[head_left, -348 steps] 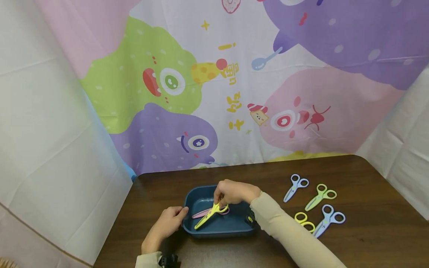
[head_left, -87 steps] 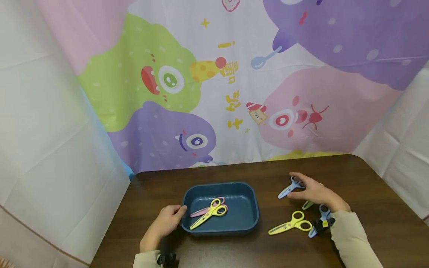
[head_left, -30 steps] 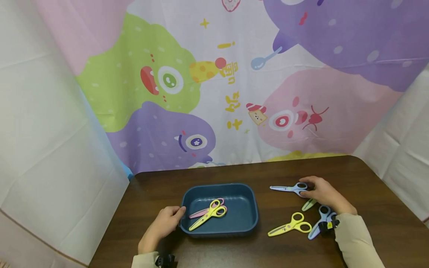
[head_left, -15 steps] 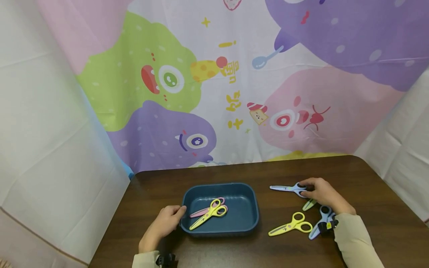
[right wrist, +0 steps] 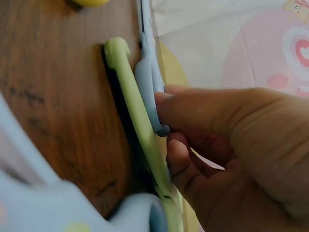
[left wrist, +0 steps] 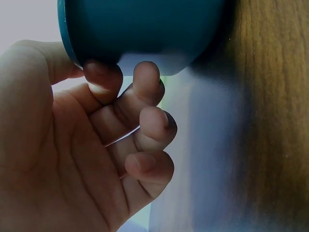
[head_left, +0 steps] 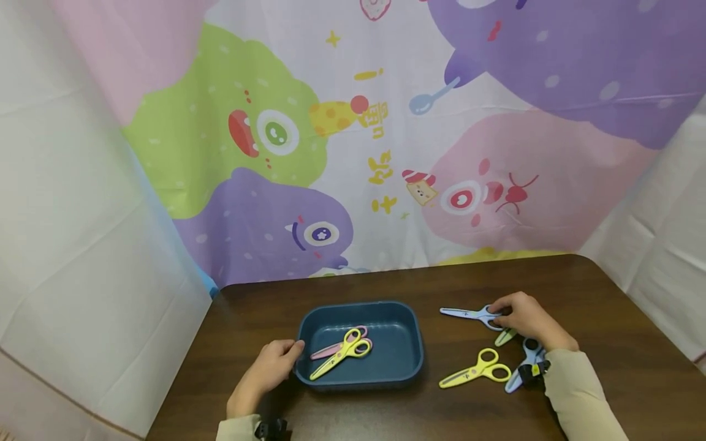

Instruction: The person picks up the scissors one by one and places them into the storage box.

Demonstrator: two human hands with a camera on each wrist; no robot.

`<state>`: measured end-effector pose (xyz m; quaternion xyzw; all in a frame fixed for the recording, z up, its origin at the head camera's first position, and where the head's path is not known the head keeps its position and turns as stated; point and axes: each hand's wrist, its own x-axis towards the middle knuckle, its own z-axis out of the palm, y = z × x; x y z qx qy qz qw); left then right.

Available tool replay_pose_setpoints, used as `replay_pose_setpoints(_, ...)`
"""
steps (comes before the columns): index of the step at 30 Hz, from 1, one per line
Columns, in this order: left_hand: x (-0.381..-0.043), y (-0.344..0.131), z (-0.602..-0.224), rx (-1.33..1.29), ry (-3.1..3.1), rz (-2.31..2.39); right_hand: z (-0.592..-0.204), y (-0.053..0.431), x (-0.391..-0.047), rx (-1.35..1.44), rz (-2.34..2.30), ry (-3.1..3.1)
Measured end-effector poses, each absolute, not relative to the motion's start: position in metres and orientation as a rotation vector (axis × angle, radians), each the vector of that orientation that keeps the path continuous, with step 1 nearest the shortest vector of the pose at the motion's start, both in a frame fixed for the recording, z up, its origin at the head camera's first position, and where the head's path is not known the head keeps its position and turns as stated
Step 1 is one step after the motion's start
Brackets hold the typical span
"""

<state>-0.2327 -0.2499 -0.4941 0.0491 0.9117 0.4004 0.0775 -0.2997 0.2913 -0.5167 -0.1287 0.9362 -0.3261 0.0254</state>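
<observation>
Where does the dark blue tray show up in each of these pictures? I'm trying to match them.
Head: the tray sits below the middle, with the left hand at its left edge.
Left wrist: at the top, cut off by the frame.
Right wrist: not in it.
Shared landmark: the brown table, around the tray in head, at right in left wrist, at left in right wrist.

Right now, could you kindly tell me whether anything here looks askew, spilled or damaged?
The backdrop cloth looks hung sideways: its printed creatures lie turned on their sides. I see no spill or damage at the blue tray.
</observation>
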Motion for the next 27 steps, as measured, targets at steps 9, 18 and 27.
replay_pose_setpoints(9, -0.233, -0.251, -0.497, 0.135, 2.732, 1.193, -0.511, 0.294, -0.297, -0.441, -1.039, 2.790)
replay_pose_setpoints(18, -0.233, -0.250, -0.497, 0.138, 2.725, 1.204, -0.508, 0.294, -0.294, -0.475, -1.033, 2.804)
replay_pose_setpoints(27, -0.234, -0.251, -0.496, 0.162, 2.726, 1.209, -0.502, 0.294, -0.293, -0.476, -1.058, 2.804)
